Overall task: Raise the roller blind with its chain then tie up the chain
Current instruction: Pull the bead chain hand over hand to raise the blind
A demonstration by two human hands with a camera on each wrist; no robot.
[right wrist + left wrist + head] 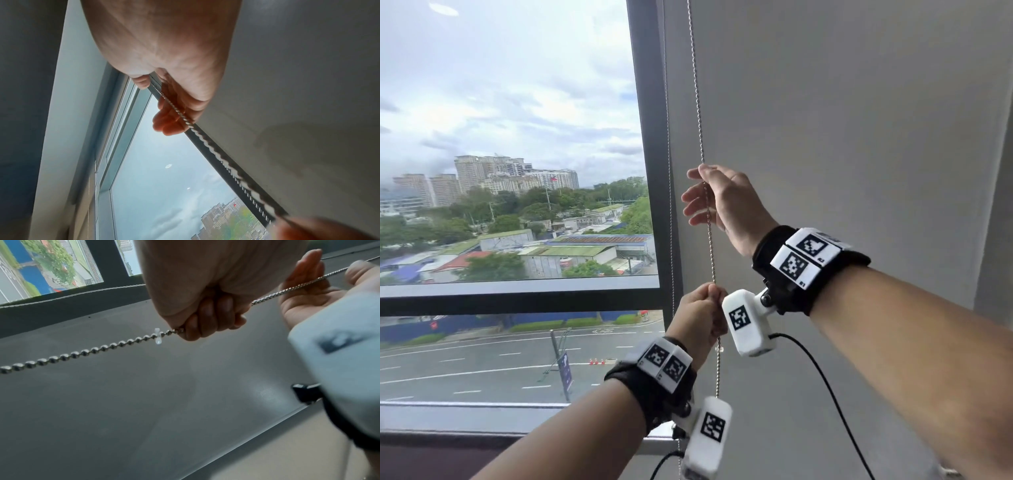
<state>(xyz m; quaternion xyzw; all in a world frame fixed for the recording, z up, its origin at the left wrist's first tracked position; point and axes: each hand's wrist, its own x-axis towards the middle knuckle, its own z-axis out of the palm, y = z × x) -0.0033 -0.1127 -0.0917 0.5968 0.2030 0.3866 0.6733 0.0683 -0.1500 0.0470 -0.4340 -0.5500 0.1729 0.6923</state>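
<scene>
A metal bead chain [697,102] hangs straight down in front of the grey roller blind [842,120]. My left hand [702,308] grips the chain in a fist at sill height; in the left wrist view the left hand [205,318] has curled fingers closed on the chain [82,352]. A clear plastic stopper [157,335] sits on the chain just below the fist. Higher up, my right hand [709,198] has loose, spread fingers, and the chain runs across its palm [308,288]. The chain's second strand [670,205] hangs along the window frame.
A dark window frame [650,154] stands just left of the chain, with glass and a city view beyond. The window sill [482,418] lies below. A wall [996,222] borders the blind on the right. Black cables hang from both wrist cameras.
</scene>
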